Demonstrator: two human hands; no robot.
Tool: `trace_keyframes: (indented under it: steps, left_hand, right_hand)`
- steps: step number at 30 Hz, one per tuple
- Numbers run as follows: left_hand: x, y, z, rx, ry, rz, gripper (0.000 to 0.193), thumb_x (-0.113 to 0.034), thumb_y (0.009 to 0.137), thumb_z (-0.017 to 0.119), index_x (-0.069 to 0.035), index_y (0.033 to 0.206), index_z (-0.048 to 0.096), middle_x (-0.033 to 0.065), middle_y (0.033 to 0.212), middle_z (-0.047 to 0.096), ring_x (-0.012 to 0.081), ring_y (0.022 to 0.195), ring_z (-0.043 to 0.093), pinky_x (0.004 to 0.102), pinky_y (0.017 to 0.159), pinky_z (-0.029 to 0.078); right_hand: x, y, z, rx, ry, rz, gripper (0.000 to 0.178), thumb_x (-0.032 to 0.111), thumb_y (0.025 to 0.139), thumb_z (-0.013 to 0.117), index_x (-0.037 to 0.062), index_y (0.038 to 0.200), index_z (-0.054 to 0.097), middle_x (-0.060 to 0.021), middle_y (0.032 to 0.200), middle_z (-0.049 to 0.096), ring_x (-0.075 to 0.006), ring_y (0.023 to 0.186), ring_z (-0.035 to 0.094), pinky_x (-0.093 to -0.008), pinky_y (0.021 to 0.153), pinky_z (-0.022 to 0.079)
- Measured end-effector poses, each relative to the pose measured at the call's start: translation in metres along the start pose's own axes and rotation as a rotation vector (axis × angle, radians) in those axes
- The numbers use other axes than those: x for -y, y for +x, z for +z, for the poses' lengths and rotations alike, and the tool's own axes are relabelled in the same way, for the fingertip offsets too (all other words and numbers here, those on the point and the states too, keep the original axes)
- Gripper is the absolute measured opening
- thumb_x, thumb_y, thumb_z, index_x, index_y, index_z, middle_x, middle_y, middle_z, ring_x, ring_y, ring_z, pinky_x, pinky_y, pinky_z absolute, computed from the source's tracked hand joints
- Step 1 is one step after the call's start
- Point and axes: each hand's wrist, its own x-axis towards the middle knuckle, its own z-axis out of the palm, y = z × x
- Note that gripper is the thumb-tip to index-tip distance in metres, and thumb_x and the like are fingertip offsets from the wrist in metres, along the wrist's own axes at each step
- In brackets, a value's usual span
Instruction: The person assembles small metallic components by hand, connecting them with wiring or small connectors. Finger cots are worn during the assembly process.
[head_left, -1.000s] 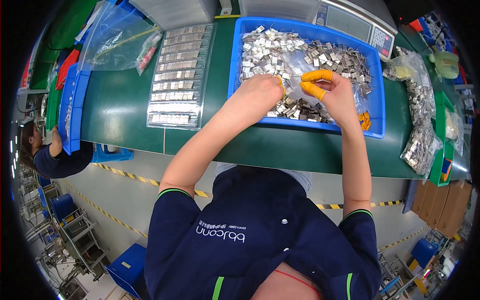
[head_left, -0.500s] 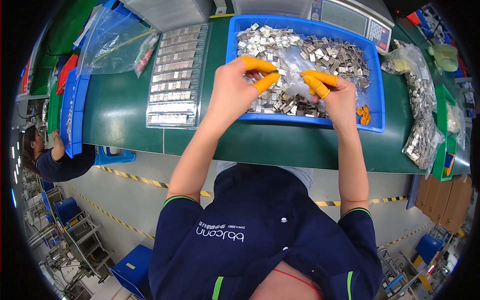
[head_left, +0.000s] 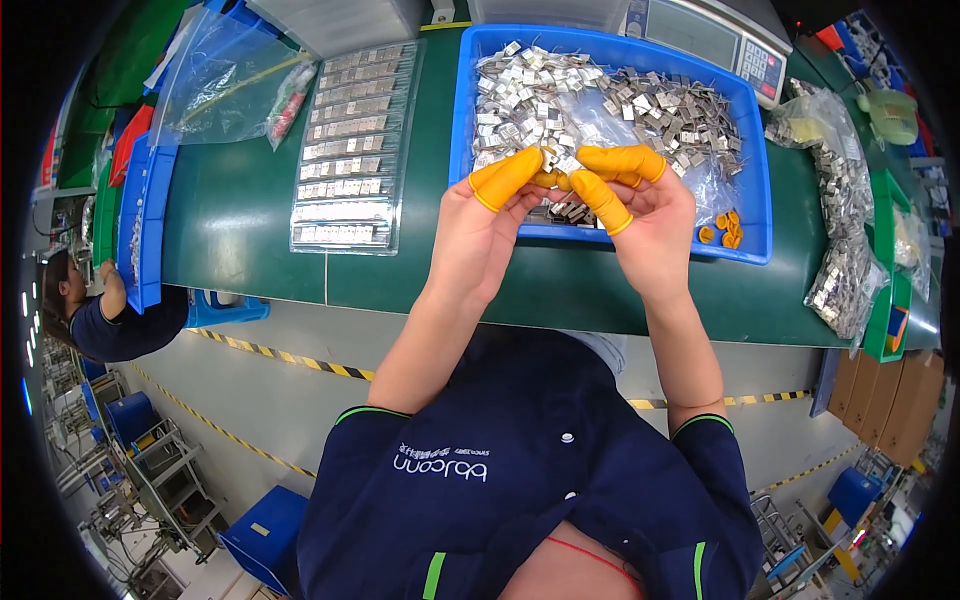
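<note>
My left hand (head_left: 480, 225) and my right hand (head_left: 648, 222) meet over the near side of a blue bin (head_left: 762, 200). Yellow finger cots cover the thumb and fingertips on both. A small silver metal connector shell (head_left: 567, 164) is pinched where the fingertips come together; the fingers partly hide it. Beneath and beyond them, the bin holds a heap of similar small silver pieces (head_left: 665, 115) with thin legs. Clear plastic film (head_left: 600, 122) lies among the pieces. Several loose yellow finger cots (head_left: 731, 232) rest in the bin's near right corner.
To the left lies a clear tray (head_left: 347, 150) with rows of silver pieces, beside plastic bags (head_left: 225, 85). A scale (head_left: 700, 40) stands behind the bin. Filled bags (head_left: 840, 230) and a green bin (head_left: 885, 290) sit at right. Another person (head_left: 110, 310) works at far left.
Both hands have come together and nearer to me, from apart over the heap to touching fingertips. A silver connector shell now shows between them.
</note>
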Motion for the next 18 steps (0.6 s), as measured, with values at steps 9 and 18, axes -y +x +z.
trace_keyframes:
  steps: [9,18]
  left_hand:
    - [0.007,-0.001,-0.002,0.023,-0.132,-0.033,0.022,-0.010,0.084,0.057,0.003,0.101,0.059,0.0086,0.100,0.061,0.0147,0.093,0.055,0.0284,0.087,0.041]
    - [0.002,-0.009,0.007,-0.031,0.389,0.173,0.021,-0.010,0.081,0.061,0.003,0.097,0.061,0.0079,0.093,0.062,0.0127,0.089,0.056,0.0261,0.083,0.041]
  right_hand:
    - [0.003,-0.005,-0.002,0.048,0.110,0.054,0.020,-0.005,0.075,0.063,-0.0061,0.094,0.055,-0.0133,0.094,0.061,-0.0181,0.085,0.061,-0.0269,0.077,0.051]
    - [0.014,-0.009,-0.003,0.050,-0.133,0.005,0.026,-0.003,0.073,0.066,-0.0055,0.097,0.055,-0.0118,0.090,0.062,-0.0162,0.079,0.062,-0.0248,0.074,0.050]
